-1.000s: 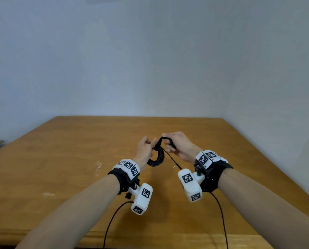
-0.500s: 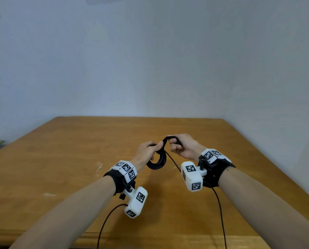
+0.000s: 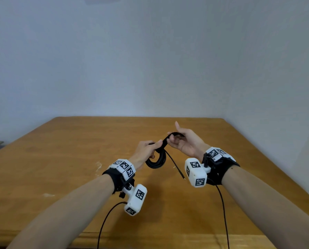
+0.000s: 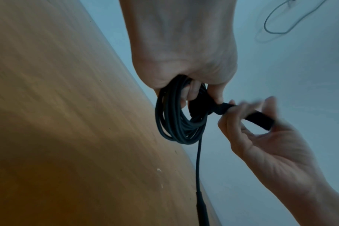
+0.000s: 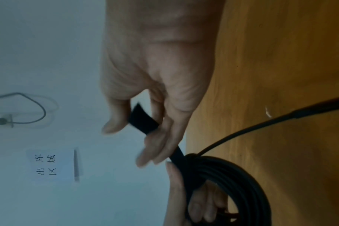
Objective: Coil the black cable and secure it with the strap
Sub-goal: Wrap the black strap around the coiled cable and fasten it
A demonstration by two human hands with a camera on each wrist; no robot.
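The black cable is wound into a small coil held above the wooden table. My left hand grips the coil, fingers through its loop. A flat black strap runs from the coil's top to my right hand, which pinches it palm up, index finger raised. One loose cable end hangs down toward the table.
White marker blocks sit on both wrist bands, with thin leads trailing off the table's near edge. A wall closes the far and right sides. A paper label and a wall cord show in the right wrist view.
Both hands have risen a little. My right hand has turned palm up and drawn the strap up and to the right, away from the coil. The loose cable end now dangles free.
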